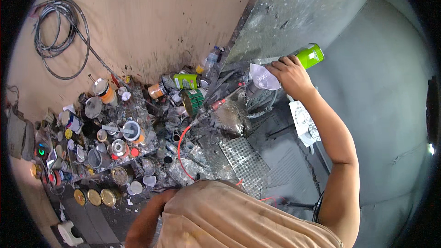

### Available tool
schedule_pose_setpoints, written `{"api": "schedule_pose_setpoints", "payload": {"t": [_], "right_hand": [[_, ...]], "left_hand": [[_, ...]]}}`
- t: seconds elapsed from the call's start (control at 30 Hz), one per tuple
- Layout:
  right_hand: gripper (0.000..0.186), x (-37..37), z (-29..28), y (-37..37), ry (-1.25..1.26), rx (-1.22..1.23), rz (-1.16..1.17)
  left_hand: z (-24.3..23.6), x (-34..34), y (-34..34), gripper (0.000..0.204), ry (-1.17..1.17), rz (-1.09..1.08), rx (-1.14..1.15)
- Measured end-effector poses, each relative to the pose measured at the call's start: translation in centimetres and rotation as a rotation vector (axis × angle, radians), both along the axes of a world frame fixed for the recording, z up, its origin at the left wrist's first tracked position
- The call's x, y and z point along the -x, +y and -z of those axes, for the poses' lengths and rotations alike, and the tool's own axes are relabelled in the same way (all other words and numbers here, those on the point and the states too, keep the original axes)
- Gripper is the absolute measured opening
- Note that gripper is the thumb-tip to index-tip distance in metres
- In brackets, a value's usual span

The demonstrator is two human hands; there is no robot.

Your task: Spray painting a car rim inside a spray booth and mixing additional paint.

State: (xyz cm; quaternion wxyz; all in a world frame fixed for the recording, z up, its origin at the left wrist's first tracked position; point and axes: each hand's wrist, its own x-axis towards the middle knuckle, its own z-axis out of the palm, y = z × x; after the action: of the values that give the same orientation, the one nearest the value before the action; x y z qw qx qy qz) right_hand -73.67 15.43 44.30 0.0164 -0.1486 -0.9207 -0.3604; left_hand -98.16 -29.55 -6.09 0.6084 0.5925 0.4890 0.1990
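My right hand (288, 74) grips a bright green metal can (309, 56), held tilted nearly on its side with its left end above a white cone-shaped funnel (263, 77) on a dark, paint-crusted container (260, 101). The can's mouth is too small to make out. A spray gun (216, 106) with a red hose (180, 151) lies or hangs left of the funnel. My left arm (147, 218) enters at the lower left, and its hand is hidden at the edge of my tan shirt.
Paint-stained benches (154, 149) hold several cans, cups, lids and bottles on the left. A coiled black hose (62, 41) hangs on the beige wall. A perforated metal sheet (243, 165) lies below the funnel. A grey booth wall (381, 101) curves along the right, beside a white patterned object (299, 119).
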Motion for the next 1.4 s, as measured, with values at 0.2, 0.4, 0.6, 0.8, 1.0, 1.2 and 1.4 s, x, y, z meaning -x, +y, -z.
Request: {"api": "schedule_pose_setpoints", "payload": {"t": [0.2,0.4,0.6,0.8,1.0,1.2,1.4], "right_hand": [[0.05,2.5,-0.2,-0.9,-0.094,-0.017,0.187],[0.039,6.9,-0.4,-2.3,-0.295,-0.096,0.231],[0.043,8.4,-4.0,-4.5,-0.126,-0.184,0.211],[0.044,7.6,-0.1,-6.6,-0.166,-0.065,0.284],[0.045,8.2,-1.2,-8.3,-0.062,-0.086,0.334],[0.05,7.4,0.1,-7.1,0.02,-0.042,0.382],[0.061,7.2,-2.4,-7.3,0.171,0.019,0.459]], "left_hand": [[-9.9,4.6,-5.8,0.046,-0.332,-0.491,0.72],[-7.0,12.5,-13.0,0.042,0.29,-0.222,0.061],[3.3,15.1,-27.3,0.031,0.089,-1.132,0.038],[10.8,12.2,-42.7,0.034,0.801,-0.597,0.136],[11.8,12.2,-44.2,0.032,0.059,-1.344,0.623],[10.3,13.9,-37.2,0.024,0.315,-1.128,0.231],[6.5,14.8,-33.3,0.018,0.017,-1.305,0.126]]}}
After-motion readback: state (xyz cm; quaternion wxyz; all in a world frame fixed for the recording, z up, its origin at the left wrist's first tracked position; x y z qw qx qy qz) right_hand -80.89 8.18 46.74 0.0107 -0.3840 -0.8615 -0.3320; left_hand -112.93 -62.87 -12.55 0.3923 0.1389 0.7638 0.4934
